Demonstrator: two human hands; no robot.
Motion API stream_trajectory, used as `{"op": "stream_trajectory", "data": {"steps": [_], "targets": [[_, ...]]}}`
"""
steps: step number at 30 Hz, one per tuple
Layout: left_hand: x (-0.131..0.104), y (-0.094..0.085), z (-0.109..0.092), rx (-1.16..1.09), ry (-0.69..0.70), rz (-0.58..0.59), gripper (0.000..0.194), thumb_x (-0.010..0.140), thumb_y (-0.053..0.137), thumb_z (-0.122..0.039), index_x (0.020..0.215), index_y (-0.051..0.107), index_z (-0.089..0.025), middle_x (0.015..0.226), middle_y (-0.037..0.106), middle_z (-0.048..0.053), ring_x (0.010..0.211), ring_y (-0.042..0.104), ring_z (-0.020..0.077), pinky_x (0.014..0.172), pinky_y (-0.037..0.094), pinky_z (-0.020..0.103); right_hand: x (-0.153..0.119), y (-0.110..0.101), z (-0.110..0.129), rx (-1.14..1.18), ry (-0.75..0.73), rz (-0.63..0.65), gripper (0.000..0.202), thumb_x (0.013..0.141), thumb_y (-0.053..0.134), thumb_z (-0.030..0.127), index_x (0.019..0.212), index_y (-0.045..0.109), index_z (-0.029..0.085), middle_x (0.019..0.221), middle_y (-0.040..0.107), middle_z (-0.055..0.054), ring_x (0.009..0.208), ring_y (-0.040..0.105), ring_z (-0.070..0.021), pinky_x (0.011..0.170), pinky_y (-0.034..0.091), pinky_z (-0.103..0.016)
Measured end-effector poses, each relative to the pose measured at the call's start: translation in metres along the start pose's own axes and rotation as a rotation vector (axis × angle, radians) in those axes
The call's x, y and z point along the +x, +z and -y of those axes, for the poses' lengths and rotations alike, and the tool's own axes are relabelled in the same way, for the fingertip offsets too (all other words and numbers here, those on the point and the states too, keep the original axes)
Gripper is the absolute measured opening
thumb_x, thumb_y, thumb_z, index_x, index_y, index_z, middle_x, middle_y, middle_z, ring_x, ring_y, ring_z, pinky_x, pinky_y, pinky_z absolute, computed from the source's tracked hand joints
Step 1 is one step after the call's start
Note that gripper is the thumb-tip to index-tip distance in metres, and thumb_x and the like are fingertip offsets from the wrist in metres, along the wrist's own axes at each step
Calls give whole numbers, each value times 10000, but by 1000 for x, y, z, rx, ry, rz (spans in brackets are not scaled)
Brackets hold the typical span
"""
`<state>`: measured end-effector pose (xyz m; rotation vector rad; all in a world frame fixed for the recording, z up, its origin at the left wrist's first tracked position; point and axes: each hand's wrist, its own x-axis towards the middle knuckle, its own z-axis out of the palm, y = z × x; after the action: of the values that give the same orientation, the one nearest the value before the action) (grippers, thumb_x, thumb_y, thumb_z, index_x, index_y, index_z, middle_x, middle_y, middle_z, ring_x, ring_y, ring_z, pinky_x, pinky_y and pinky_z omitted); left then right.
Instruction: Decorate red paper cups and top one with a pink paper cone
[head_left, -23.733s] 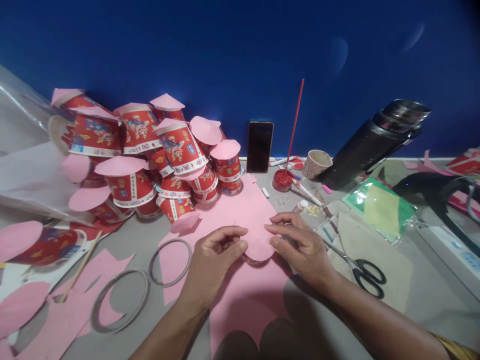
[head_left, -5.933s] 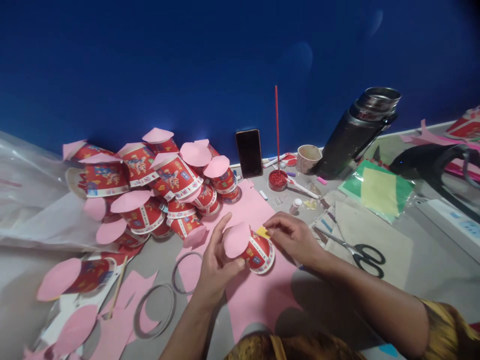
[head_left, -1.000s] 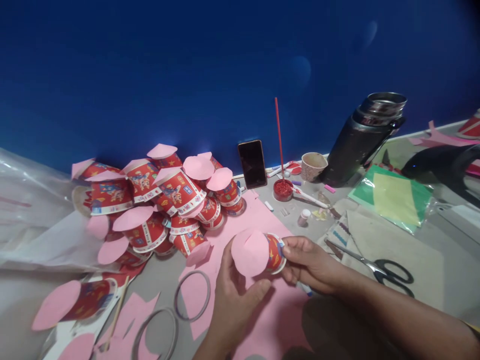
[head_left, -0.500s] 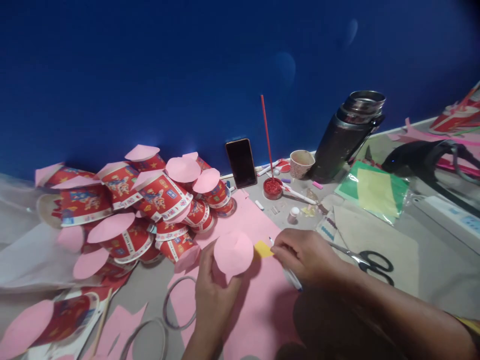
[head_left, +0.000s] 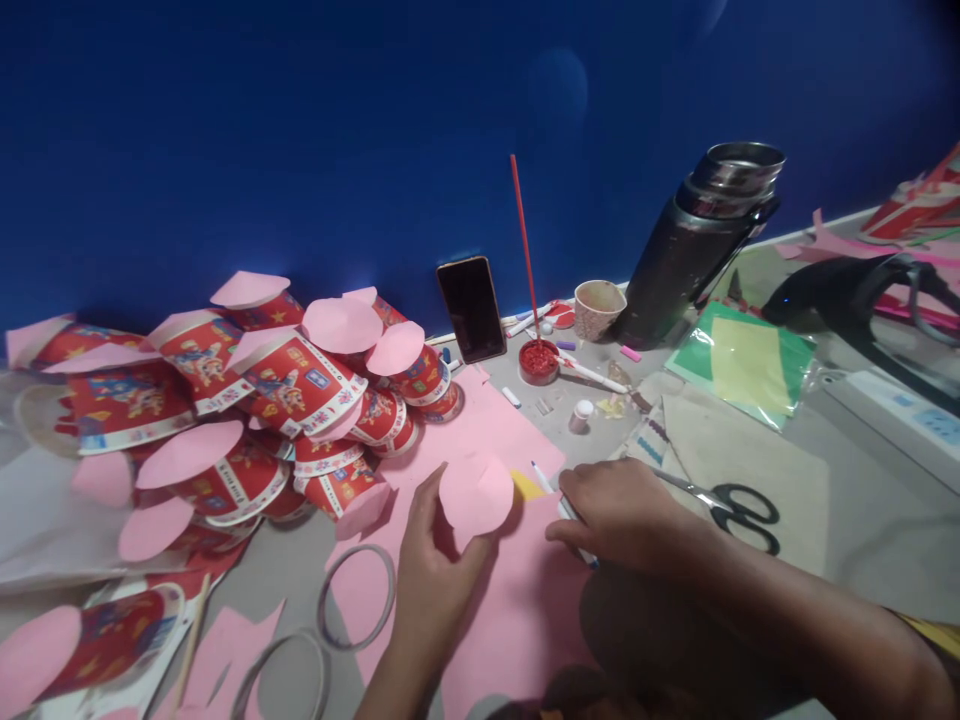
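Note:
My left hand (head_left: 441, 560) curls around a pink paper cone (head_left: 477, 490), gripping it from its left side with the thumb below. Whether a cup sits under the cone is hidden. To the right, my right hand (head_left: 619, 510) has thumb and forefinger closed around a white and blue marker pen (head_left: 568, 508), which lies slanted low over the pink paper sheet (head_left: 517, 600). Between the two hands a small piece of yellow paper (head_left: 526, 486) shows, partly covered by the cone.
Red paper cups (head_left: 300, 385) with pink paper tops are piled at left. Tape rings (head_left: 355, 598) lie near my left forearm. Scissors (head_left: 739, 508) rest at right. A phone (head_left: 472, 310), a red jar with a stick (head_left: 538, 362) and a tilted black flask (head_left: 686, 260) stand by the blue wall.
My right hand has drawn back a little from the yellow paper, uncovering more of the marker pen. My left hand still holds the cone, now tilted slightly differently. The view has shifted a little.

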<state>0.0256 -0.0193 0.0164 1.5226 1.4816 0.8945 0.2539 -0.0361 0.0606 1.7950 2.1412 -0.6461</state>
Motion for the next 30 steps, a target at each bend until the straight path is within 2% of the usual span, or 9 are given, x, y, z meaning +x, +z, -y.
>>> {"op": "stream_trajectory", "data": {"steps": [7,12,17,21,23,26,28,30], "targets": [[0,7,-11,-93,-81,61,615,767,803,-367,1307,574,-182,1319,683,168,1238,678,323,1073,544,480,3,6,-4,39,-2,-26,360,1033,532,403,1043,770,132,1054,810,-190,969,781,-369,716,495,-373],[-2,7,-13,-97,-98,51,866,715,861,-375,1457,457,-185,1396,642,183,1275,668,336,1044,579,469,2,7,-7,44,-4,-59,339,1026,541,373,1010,784,138,1046,820,-172,957,787,-349,719,499,-363],[-2,8,-7,-106,-15,-72,958,726,866,-372,1557,403,-255,1511,560,161,1351,616,343,1053,582,455,2,2,-4,54,36,-106,345,1041,538,367,1066,780,122,1066,816,-179,958,786,-354,703,488,-364],[0,6,-1,-46,64,-87,1013,730,866,-402,1607,363,-332,1483,558,135,1381,567,361,1087,550,510,-4,-8,-9,83,51,-126,388,1034,576,465,1015,783,138,1027,820,-168,920,782,-342,675,444,-345],[0,5,1,-67,83,-139,993,746,857,-443,1604,365,-360,1492,542,123,1411,529,368,1144,492,557,-10,-19,-18,100,105,-178,389,1038,566,483,963,776,164,976,819,-145,888,774,-320,661,411,-331],[-1,5,2,-113,106,-188,983,742,872,-463,1590,382,-374,1520,514,109,1429,502,365,1186,441,575,-13,-36,-38,113,304,-317,383,1071,493,432,941,754,184,928,806,-130,836,753,-287,642,366,-325],[-2,5,1,-102,150,-209,995,721,892,-466,1581,404,-352,1522,510,113,1442,482,373,1213,403,579,-7,-43,-53,120,417,-432,355,1077,469,391,998,743,181,985,800,-135,859,743,-280,649,365,-323],[-2,4,0,-60,182,-218,978,727,885,-474,1577,423,-329,1524,506,123,1462,455,384,1239,353,594,2,-47,-65,113,448,-493,274,1048,520,341,1084,734,174,1090,788,-143,918,740,-277,669,377,-314]]}}
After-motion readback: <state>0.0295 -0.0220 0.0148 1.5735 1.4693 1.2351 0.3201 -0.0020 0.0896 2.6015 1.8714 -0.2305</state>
